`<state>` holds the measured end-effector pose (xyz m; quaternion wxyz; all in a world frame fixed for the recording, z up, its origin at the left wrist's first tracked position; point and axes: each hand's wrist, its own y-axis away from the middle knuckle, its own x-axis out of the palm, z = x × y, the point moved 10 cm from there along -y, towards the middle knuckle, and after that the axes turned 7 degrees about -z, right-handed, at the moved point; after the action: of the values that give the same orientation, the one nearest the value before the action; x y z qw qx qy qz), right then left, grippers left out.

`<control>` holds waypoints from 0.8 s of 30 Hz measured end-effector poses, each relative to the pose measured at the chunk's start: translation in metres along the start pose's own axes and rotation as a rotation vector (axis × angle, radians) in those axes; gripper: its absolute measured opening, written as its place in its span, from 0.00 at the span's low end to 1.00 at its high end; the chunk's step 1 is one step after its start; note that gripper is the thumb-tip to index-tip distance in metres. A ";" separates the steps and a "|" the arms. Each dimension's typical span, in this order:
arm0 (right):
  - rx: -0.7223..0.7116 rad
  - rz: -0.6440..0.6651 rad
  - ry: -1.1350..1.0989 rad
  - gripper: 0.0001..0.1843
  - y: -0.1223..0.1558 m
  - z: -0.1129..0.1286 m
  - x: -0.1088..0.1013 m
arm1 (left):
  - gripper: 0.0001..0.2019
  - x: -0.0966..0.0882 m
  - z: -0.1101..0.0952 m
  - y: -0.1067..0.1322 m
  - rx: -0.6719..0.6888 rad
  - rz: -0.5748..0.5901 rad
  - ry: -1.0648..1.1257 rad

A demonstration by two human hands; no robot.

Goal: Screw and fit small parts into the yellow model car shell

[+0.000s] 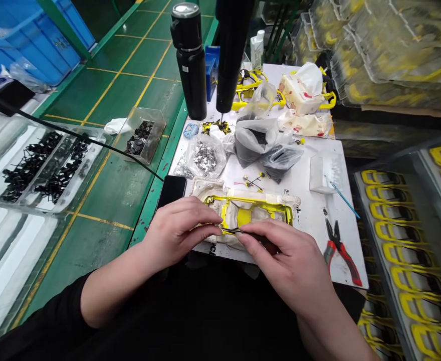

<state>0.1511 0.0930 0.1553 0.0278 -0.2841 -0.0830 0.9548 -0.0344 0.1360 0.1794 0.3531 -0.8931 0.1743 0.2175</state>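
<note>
Your work centres on the yellow car shell (245,216), which lies in a pale cradle (207,186) on the desk (310,160), directly before you. At the shell's near edge, your right hand (291,255) has its thumb and finger clamped on a thin dark piece (230,230); whether that is a tool or a part, you cannot tell from here. Your left hand (185,223) bends its fingertips in at the piece's left end, but whether its grip closes on the piece or on the shell cannot be told.

Judging by this, the shell is seated and handwork at its edge is under way, apparently unfinished. Small yellow-tipped parts (254,180) lie loose just beyond the shell, a bag of silvery pieces (205,159) beyond its left end; pliers (339,250) rest unused to its right.
</note>
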 end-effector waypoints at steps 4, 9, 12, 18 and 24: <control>0.009 0.004 0.019 0.05 0.001 -0.002 0.003 | 0.11 0.002 -0.001 0.004 0.035 0.011 -0.030; 0.004 0.016 0.026 0.04 0.001 -0.003 0.008 | 0.12 0.004 -0.001 0.010 0.069 -0.006 -0.033; -0.002 0.022 0.030 0.04 0.001 -0.003 0.009 | 0.13 0.004 0.000 0.013 0.071 -0.015 -0.050; -0.014 0.036 0.036 0.04 -0.001 -0.001 0.012 | 0.14 0.001 0.000 0.017 0.067 -0.027 -0.063; -0.031 0.070 0.050 0.03 -0.001 0.003 0.017 | 0.14 0.001 0.003 0.023 0.055 -0.034 -0.074</control>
<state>0.1353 0.0956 0.1487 -0.0078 -0.3109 -0.0869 0.9464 -0.0455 0.1222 0.1643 0.3872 -0.8773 0.1520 0.2394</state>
